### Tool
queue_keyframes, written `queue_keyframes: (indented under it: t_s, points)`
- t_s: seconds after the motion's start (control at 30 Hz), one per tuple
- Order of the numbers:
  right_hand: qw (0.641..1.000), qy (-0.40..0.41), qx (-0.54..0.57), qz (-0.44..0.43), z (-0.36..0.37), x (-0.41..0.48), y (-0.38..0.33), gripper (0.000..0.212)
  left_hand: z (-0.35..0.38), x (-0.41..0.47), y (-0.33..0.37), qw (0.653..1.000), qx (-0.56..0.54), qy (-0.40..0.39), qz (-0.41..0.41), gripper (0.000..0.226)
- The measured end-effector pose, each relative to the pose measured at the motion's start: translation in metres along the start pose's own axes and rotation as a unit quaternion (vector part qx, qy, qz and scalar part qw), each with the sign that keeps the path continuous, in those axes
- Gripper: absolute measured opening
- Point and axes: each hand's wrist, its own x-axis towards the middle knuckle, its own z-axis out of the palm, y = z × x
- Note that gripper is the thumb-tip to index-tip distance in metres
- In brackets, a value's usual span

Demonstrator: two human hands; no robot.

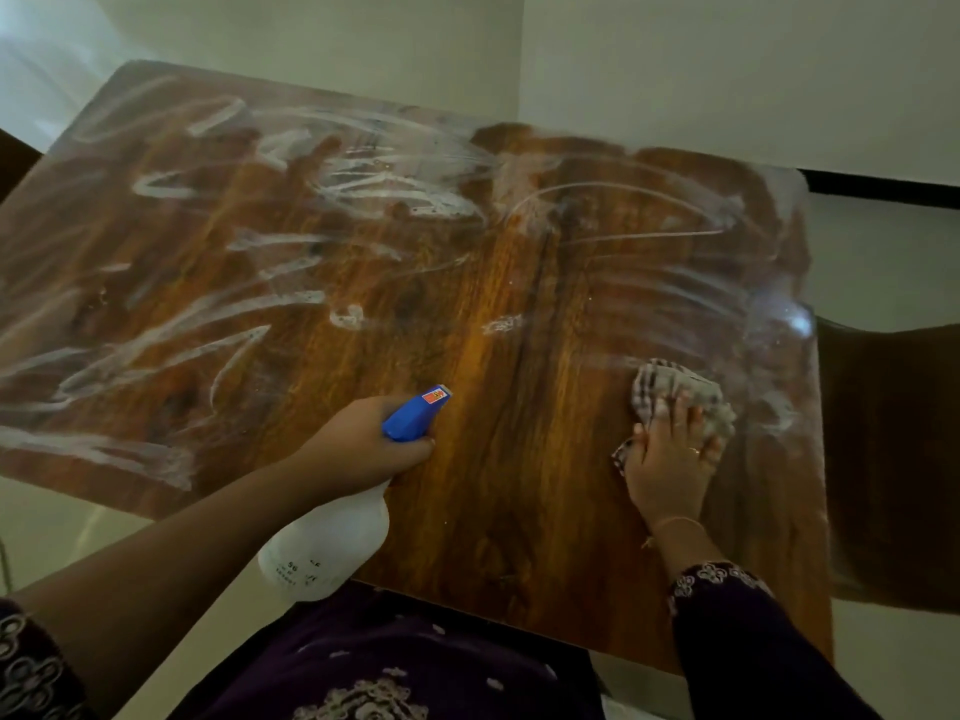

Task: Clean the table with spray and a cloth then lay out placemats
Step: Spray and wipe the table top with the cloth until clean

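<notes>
While the right hand (670,472) presses flat, fingers spread, on a crumpled checked grey cloth (678,389) at lower right of the foam-streaked brown wooden worktop (467,272), the left hand (363,446) curls around a white plastic spray bottle with a blue head (335,537), hiding its trigger. The bottle lies diagonally at lower centre, nozzle toward upper right.

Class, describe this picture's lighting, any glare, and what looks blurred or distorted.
Head view: dim, warm light; bluish glare at the right edge of the table; the wide-angle lens slightly bends its edges; the cloth under the right hand looks blurred; the left hand and spray bottle look sharper.
</notes>
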Motion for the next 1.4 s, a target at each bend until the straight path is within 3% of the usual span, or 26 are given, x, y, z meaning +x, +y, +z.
queue_keyframes:
  t_s: [0.07,0.13,0.2,0.33,0.53,0.7,0.87,1.07,1.2,1.27,1.4]
  points:
    - [0.998,-0.006,0.014,0.057,-0.003,0.0,-0.01,0.053,0.006,0.002,0.005,1.0,-0.005,-0.004,0.004,0.012]
    - [0.997,-0.019,0.038,0.062,-0.002,-0.009,-0.036,0.049,0.011,0.005,0.008,1.0,-0.009,-0.011,0.008,0.009]
    - [0.998,-0.019,0.048,-0.021,0.007,-0.028,-0.064,0.04,0.015,0.006,0.012,1.0,-0.015,-0.02,0.008,0.006]
    - [0.976,-0.043,0.049,-0.207,0.032,-0.085,-0.121,0.053,0.015,0.006,0.018,1.0,-0.009,-0.017,0.021,0.007]
    - [0.953,-0.054,-0.012,-0.296,0.036,-0.096,-0.097,0.06,0.0,0.007,0.008,1.0,0.001,-0.017,0.013,0.007]
    - [0.986,-0.038,-0.011,-0.162,0.025,-0.09,-0.044,0.056,-0.006,0.002,-0.009,1.0,0.003,-0.014,0.007,0.008]
    - [0.997,-0.008,0.022,-0.067,0.034,-0.125,-0.093,0.056,-0.011,-0.005,-0.022,0.999,-0.017,-0.035,0.023,0.006]
    - [0.976,-0.04,0.005,-0.214,0.055,-0.162,-0.19,0.057,-0.011,-0.012,-0.038,0.998,0.012,-0.036,0.04,0.016]
    - [0.957,-0.061,-0.028,-0.283,0.052,-0.138,-0.169,0.058,-0.012,-0.012,-0.042,0.997,0.019,-0.04,0.056,0.015]
    - [0.969,-0.049,-0.031,-0.239,0.045,-0.119,-0.138,0.061,-0.013,-0.011,-0.044,0.997,0.01,-0.051,0.056,0.01]
    - [0.999,0.007,-0.019,-0.035,0.027,-0.089,-0.07,0.058,-0.012,-0.012,-0.047,0.997,-0.003,-0.056,0.059,0.007]
